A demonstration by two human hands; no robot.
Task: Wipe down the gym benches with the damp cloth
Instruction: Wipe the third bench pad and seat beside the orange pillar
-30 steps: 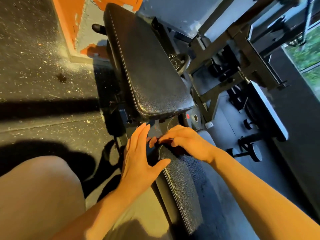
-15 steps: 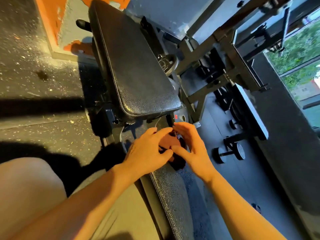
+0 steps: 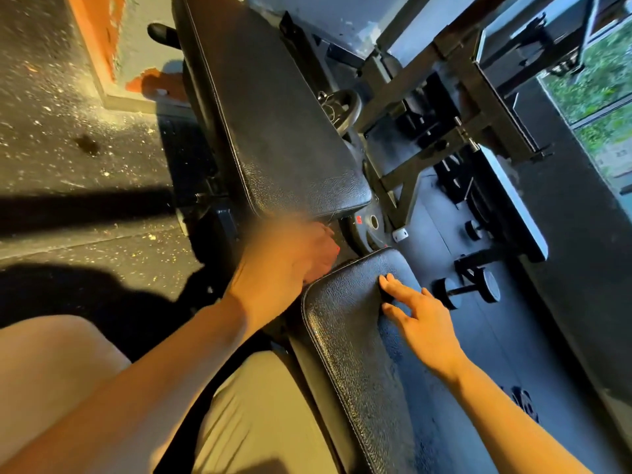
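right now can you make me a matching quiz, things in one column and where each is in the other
Things:
1. right hand
2. left hand
3. dumbbell
4. long back pad

Places:
A. in the gap between the two pads, blurred
B. on the floor right of the bench
C. fingers flat on the seat pad
D. stretching away toward the orange wall

Pairs: 1-C, 2-A, 3-B, 4-D

Speckled rubber floor (image 3: 68, 138), orange-patched wall (image 3: 99, 39), window (image 3: 595, 80) showing greenery.

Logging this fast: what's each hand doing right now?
Left hand: blurred in the gap between the pads, grip cannot be told.
Right hand: open, fingers resting on the seat pad.
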